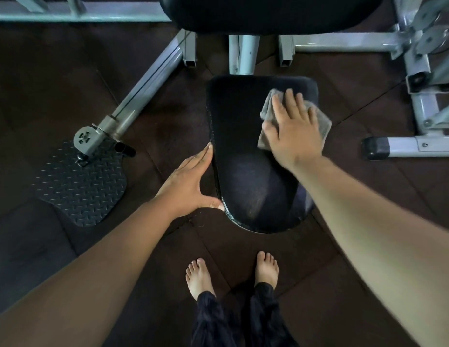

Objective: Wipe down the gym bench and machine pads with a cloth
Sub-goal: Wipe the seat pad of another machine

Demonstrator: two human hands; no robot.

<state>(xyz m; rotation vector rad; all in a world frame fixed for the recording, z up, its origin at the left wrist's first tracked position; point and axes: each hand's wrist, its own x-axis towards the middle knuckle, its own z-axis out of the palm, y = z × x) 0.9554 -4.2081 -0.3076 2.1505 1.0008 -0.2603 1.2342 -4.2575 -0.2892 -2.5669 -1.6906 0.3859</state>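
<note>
View from above of a person standing at a gym machine. The right hand (293, 128) lies flat on a folded grey cloth (323, 123), fingers straight and slightly spread, pressing it against the far right part of the black seat pad (246, 156); the cloth shows beyond the fingertips and on both sides of the hand, and its right edge reaches the pad's right border. The left hand (187, 182) rests against the pad's left edge, fingers straight and held together along the rim, thumb spread apart and touching the rim nearer the person; it holds nothing. A second black pad (268, 13) sits beyond the seat at the top of the view. Grey steel frame tubes (148, 78) run to either side, and a black tread-pattern foot plate (80, 186) lies to the left on the dark rubber floor (55, 83). The person's bare feet (199, 278) stand just before the pad's rounded near end.
</note>
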